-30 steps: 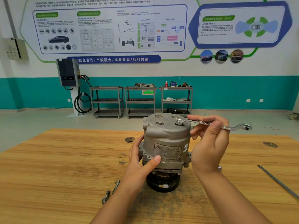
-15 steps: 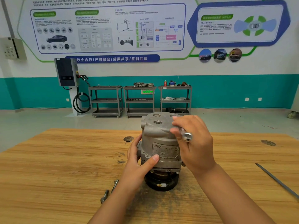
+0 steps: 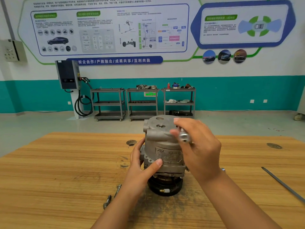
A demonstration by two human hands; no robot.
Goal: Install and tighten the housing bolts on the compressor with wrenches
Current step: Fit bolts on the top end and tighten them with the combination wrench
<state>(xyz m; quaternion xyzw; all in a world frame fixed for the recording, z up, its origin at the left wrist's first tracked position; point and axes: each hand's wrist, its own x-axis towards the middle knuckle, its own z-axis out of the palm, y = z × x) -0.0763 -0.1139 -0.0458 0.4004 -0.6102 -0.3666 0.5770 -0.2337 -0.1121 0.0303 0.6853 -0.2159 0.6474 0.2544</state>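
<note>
**Wrench held end-on above the compressor's top right edge, left hand bracing the body**

At lower left of centre two loose bolts (image 3: 117,190) lie on the table (image 3: 66,162), nearer the left hand (image 3: 142,169) than the right. The left hand grips the lower left flank of the compressor (image 3: 156,142), thumb across the front. The compressor stands upright at frame centre, with one bolt head (image 3: 160,125) showing on its top face. Right of it, the right hand (image 3: 199,151) is curled round a wrench (image 3: 184,137). The wrench's blurred shiny end points toward the camera, so its long axis runs front to back. Its far end is hidden, so I cannot tell whether it is seated on a bolt.
</note>
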